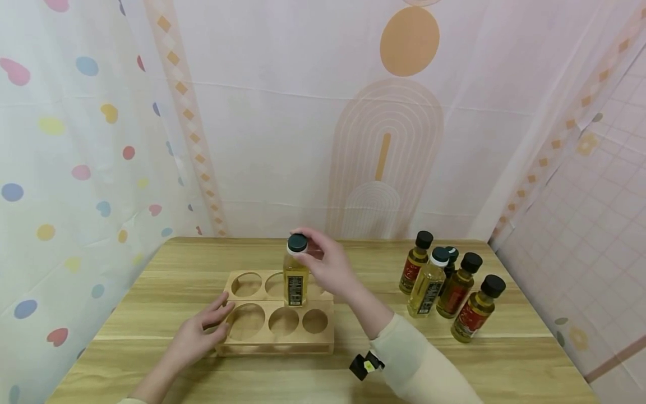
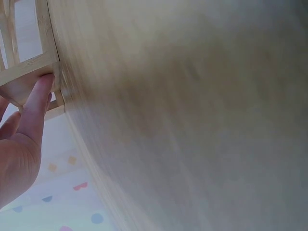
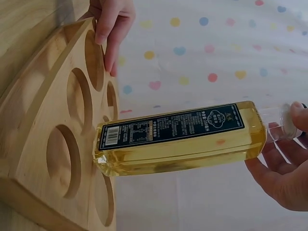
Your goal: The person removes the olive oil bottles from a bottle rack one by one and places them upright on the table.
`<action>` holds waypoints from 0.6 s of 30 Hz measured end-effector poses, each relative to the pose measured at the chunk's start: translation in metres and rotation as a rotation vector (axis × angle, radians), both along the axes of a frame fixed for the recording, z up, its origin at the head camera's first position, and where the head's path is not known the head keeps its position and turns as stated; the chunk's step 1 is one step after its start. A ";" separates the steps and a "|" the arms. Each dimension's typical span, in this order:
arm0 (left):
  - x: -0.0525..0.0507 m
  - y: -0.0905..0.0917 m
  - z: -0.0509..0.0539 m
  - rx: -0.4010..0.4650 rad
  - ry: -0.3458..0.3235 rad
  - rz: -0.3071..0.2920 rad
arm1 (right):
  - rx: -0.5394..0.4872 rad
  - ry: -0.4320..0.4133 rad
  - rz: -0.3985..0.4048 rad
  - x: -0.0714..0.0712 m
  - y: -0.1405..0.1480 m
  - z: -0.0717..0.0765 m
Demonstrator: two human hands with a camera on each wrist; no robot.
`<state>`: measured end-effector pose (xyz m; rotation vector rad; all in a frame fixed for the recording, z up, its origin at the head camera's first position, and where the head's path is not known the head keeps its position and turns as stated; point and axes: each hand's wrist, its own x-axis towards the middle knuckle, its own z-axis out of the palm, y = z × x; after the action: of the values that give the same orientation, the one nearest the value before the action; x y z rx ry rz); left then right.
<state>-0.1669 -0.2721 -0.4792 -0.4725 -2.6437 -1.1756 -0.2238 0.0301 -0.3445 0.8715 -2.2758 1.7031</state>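
My right hand [image 1: 328, 264] pinches a clear bottle of yellow oil [image 1: 295, 280] by its neck, just below the dark green cap. In the right wrist view the bottle [image 3: 183, 139] has a dark printed label, and its base is close above the wooden rack [image 3: 36, 178]; whether they touch, I cannot tell. This two-tier rack [image 1: 272, 336] has several round holes of differing sizes, with no bottle standing in the visible ones. At the rack's left end, my left hand [image 1: 197, 334] rests with extended fingers; the left wrist view shows a finger [image 2: 36, 103] touching its side.
At the table's right stand several bottles: a clear oil bottle [image 1: 426, 289] with a green cap, and black-capped ones with red labels, such as the front one [image 1: 474, 314]. A patterned curtain [image 1: 282, 140] hangs behind the wood-grain table [image 1: 383, 342].
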 end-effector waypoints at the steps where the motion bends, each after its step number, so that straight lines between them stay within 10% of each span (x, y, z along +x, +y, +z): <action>1: 0.000 0.000 0.000 0.000 0.000 0.001 | 0.002 0.000 0.001 0.001 0.004 0.000; 18: -0.001 -0.001 -0.001 -0.005 0.006 0.004 | 0.076 0.020 -0.044 0.022 0.099 0.007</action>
<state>-0.1676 -0.2733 -0.4804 -0.4712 -2.6421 -1.1652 -0.2022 0.1295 -0.3371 0.8429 -2.3418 1.5924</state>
